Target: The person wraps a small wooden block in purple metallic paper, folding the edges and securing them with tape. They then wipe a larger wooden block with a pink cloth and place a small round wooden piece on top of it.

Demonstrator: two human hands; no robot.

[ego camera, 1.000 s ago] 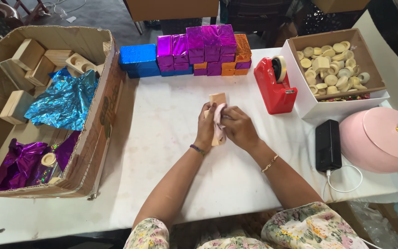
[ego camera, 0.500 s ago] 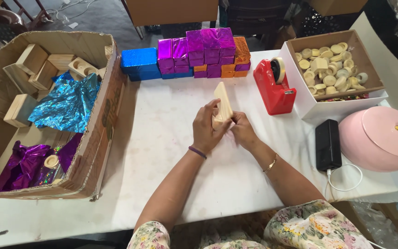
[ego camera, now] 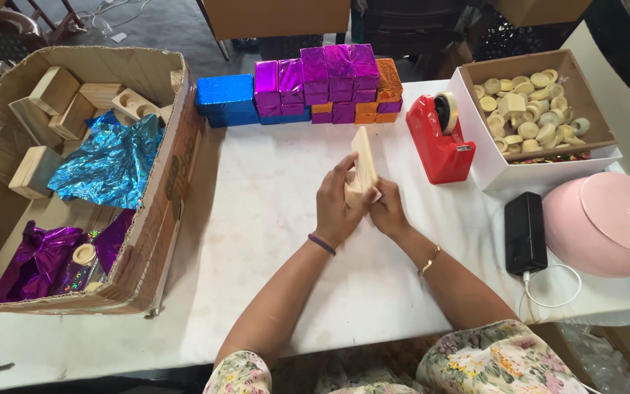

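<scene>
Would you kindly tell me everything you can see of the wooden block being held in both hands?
The wooden block is a pale, unfinished piece of light wood, flat and oblong, with plain smooth faces. It stands on end, tilted slightly, above the white table, its narrow edge turned toward the camera. The left hand wraps its lower part from the left, thumb along the face; the right hand pinches the bottom from the right. Its base is hidden by the fingers. No foil covers it.

A white table [ego camera: 257, 219] fills the room's middle. Beyond its far edge lies grey concrete floor [ego camera: 162, 29]; a dark wooden chair [ego camera: 9, 22] stands beyond its far left corner. Daylight falls evenly.
</scene>
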